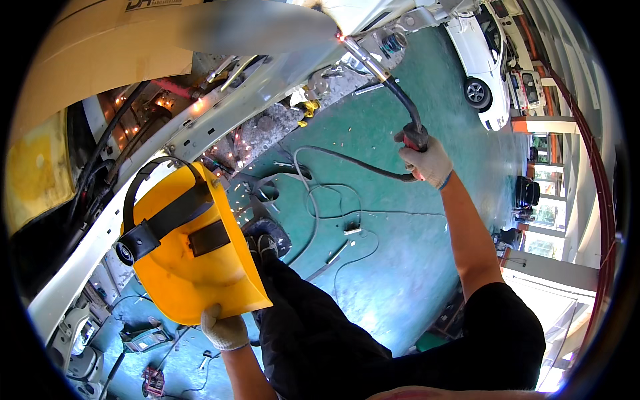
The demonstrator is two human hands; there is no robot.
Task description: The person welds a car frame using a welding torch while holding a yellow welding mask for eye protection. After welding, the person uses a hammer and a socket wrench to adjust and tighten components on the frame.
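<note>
My gloved left hand (224, 329) grips the lower edge of a yellow welding mask (213, 277). The mask's inner side faces me, with its black head strap (177, 217) and dark viewing window (208, 238). Out to the right, my gloved right hand (429, 161) is closed round the handle of a welding torch (366, 59). The torch's metal nozzle points up and left, and a bright glow sits at its tip against a pale car body part (363, 15). A blurred grey patch hides part of the work beside the tip.
Sparks fly over the metal car frame (237, 100) and down past the mask. A brown cardboard sheet (100, 60) covers the upper left. The torch cable (353, 152) loops across the green floor (393, 247) near my feet. A white car (477, 63) stands farther off.
</note>
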